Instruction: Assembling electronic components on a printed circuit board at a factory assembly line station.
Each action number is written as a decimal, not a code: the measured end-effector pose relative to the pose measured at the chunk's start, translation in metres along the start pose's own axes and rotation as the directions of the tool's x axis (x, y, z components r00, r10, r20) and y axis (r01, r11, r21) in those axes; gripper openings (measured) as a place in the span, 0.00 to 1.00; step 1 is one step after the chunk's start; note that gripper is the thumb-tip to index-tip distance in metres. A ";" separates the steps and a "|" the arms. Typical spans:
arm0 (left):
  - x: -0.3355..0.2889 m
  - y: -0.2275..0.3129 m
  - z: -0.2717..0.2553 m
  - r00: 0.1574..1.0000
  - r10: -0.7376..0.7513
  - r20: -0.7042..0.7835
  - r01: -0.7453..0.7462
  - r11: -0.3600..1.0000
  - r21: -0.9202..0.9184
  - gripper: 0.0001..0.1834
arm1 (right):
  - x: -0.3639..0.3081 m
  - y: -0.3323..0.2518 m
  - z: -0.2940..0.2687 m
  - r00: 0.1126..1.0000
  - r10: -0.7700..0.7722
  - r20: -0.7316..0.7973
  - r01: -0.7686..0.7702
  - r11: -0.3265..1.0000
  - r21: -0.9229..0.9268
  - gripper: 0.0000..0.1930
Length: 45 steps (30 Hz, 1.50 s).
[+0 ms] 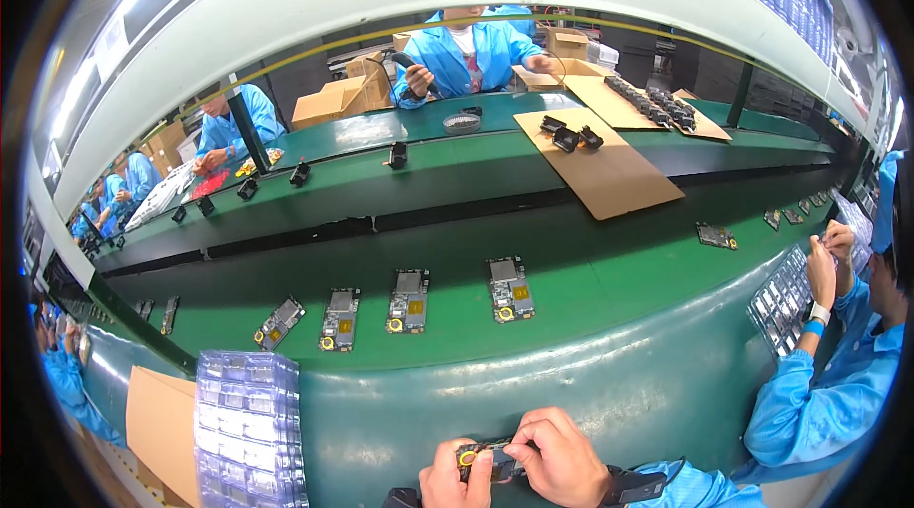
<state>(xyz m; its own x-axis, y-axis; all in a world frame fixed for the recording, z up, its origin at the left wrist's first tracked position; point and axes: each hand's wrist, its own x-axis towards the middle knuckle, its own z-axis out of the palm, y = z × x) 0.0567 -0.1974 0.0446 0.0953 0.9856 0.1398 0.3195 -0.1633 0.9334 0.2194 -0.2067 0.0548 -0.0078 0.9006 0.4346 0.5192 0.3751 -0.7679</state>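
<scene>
Left hand and right hand both grasp one circuit board, held between them over the near desk. Yellow round part at its left end, beside the left thumb.

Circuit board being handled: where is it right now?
In the head view, the circuit board is at bottom centre, held between the left hand and right hand, right of the stack of clear plastic trays.
</scene>
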 end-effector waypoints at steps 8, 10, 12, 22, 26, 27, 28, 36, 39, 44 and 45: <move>0.006 0.017 -0.005 0.997 -0.035 0.063 0.036 0.999 -0.016 0.12 | 0.000 -0.002 -0.004 1.000 0.019 -0.001 -0.019 1.000 0.003 0.06; 0.006 0.017 -0.003 0.998 -0.025 0.053 0.026 1.000 -0.015 0.12 | 0.001 -0.003 -0.006 1.000 0.016 0.002 -0.016 1.000 -0.001 0.05; 0.005 0.014 0.000 0.999 -0.012 0.044 0.013 1.000 -0.015 0.12 | 0.001 -0.003 -0.007 0.999 0.043 0.002 -0.043 0.999 0.000 0.05; 0.009 0.016 -0.002 0.997 -0.032 0.072 0.030 0.999 0.036 0.12 | -0.001 0.000 -0.005 0.997 0.074 -0.011 -0.074 0.997 -0.023 0.05; 0.011 0.021 -0.002 0.995 -0.069 0.073 0.072 0.997 -0.035 0.11 | -0.004 0.000 -0.003 0.993 0.114 -0.004 -0.114 0.992 0.053 0.07; 0.011 0.021 -0.002 0.995 -0.068 0.076 0.071 0.997 -0.032 0.11 | -0.004 -0.002 -0.004 0.990 0.139 -0.013 -0.136 0.984 0.111 0.08; 0.011 0.021 -0.002 0.994 -0.079 0.082 0.086 0.993 -0.078 0.10 | -0.003 -0.001 -0.006 0.990 0.141 -0.015 -0.138 0.984 0.113 0.08; 0.004 0.024 -0.002 0.986 -0.166 0.030 0.168 0.957 -0.237 0.11 | 0.003 -0.004 -0.017 0.982 -0.129 -0.141 0.145 0.983 0.115 0.10; 0.001 0.030 -0.006 0.997 -0.072 -0.029 0.074 0.994 0.075 0.11 | 0.006 -0.002 -0.021 0.977 -0.160 -0.139 0.167 0.985 0.045 0.10; -0.007 0.020 -0.001 0.996 0.055 -0.069 -0.045 0.991 0.129 0.10 | 0.005 0.000 -0.018 0.961 -0.216 -0.170 0.213 0.976 -0.038 0.09; -0.008 0.019 -0.001 0.995 0.061 -0.081 -0.051 0.992 0.120 0.10 | 0.006 0.000 -0.017 0.956 -0.232 -0.181 0.226 0.973 -0.049 0.09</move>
<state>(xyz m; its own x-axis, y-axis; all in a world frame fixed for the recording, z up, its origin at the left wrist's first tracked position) 0.0613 -0.2079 0.0615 0.0380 0.9741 0.2229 0.4246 -0.2177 0.8788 0.2337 -0.2048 0.0660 0.0267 0.7343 0.6783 0.5455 0.5579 -0.6254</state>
